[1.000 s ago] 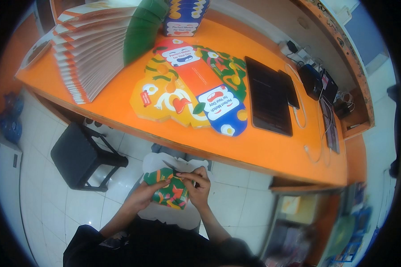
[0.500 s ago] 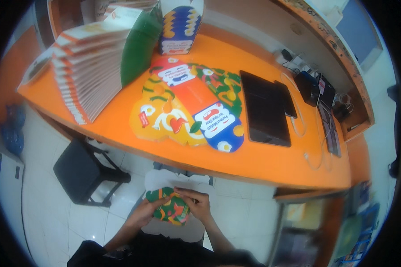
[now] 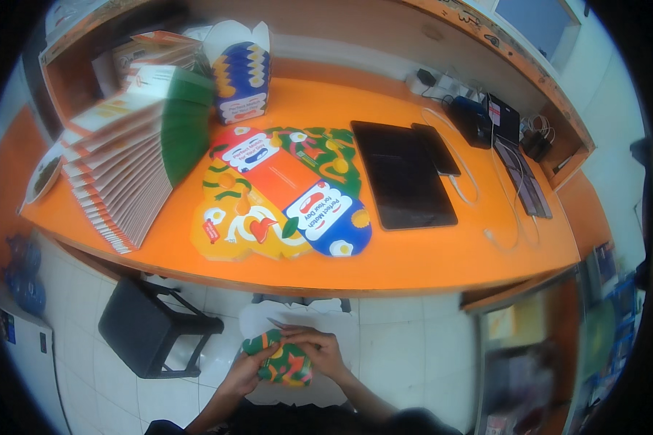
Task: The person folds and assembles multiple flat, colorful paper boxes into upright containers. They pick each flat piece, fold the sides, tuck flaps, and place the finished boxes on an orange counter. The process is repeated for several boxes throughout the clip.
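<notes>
Low in front of me, below the desk edge, I hold a cardboard food box (image 3: 286, 364) with a green panel printed in red and yellow. My left hand (image 3: 241, 373) grips its left side, thumb over the printed face. At the upper right edge, the fingers of my right hand (image 3: 322, 352) pinch the card, and a thin pointed flap sticks up beside them. White scallop-edged card (image 3: 339, 323) spreads out behind the box; whether it is part of the same piece I cannot tell.
On the orange desk (image 3: 428, 254) lie flat printed box blanks (image 3: 286, 181) and a black tablet (image 3: 399, 174) with a phone (image 3: 435, 148). Fanned folded cartons (image 3: 123, 170) and standing nested boxes (image 3: 243, 80) are at the left. A black stool (image 3: 141, 326) stands on the floor.
My view has shifted, so the desk things sit further left in it. Both hands still hold the box; a pointed flap now shows above my right fingers.
</notes>
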